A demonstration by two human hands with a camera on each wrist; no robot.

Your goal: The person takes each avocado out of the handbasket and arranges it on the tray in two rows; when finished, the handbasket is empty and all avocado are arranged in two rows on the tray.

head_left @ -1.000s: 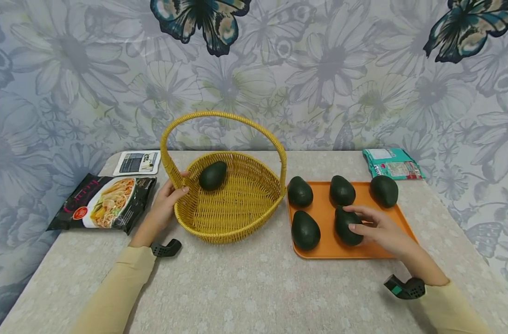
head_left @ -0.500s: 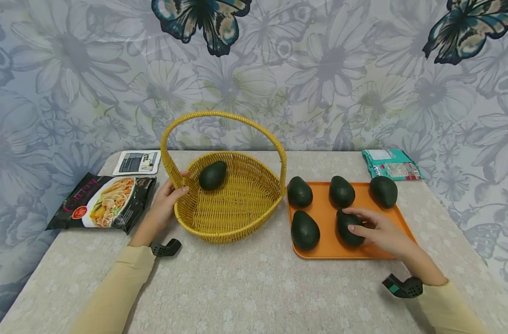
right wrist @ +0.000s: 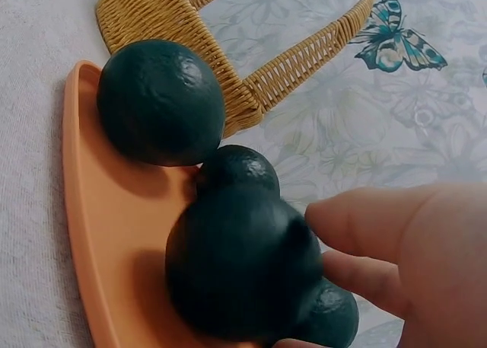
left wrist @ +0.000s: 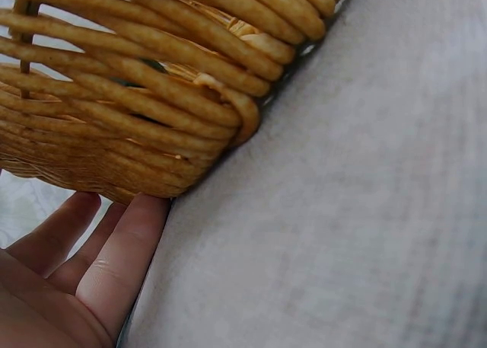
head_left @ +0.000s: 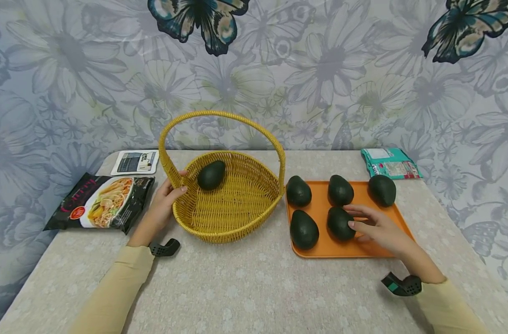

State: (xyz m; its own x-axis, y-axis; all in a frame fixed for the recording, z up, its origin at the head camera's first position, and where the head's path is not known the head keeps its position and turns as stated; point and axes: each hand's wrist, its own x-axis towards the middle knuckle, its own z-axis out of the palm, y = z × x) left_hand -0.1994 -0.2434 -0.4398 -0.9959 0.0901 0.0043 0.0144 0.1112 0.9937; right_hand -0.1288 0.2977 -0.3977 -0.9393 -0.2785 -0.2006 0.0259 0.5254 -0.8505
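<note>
My left hand [head_left: 162, 205] grips the left side of the yellow wicker basket [head_left: 220, 235], its thumb over the rim. In the left wrist view, fingers [left wrist: 122, 264] lie against the basket's outer wall. One dark green avocado [head_left: 211, 175] lies inside the basket, toward the left. At the orange tray [head_left: 364, 250], my right hand [head_left: 381, 231] has its fingertips at the right side of the front middle avocado [head_left: 339, 224]. In the right wrist view those fingers [right wrist: 365, 222] are fairly straight beside the blurred avocado [right wrist: 240, 268], not wrapped around it.
Several more avocados sit on the tray, including front left [head_left: 304, 229] and back right [head_left: 382, 190]. A black noodle packet [head_left: 99, 204] and a white packet [head_left: 135, 162] lie left of the basket. A teal packet [head_left: 391, 163] lies behind the tray.
The front middle avocado has shifted left relative to my right hand, so the fingers that overlapped it now meet only its right side. My left hand stays on the basket.
</note>
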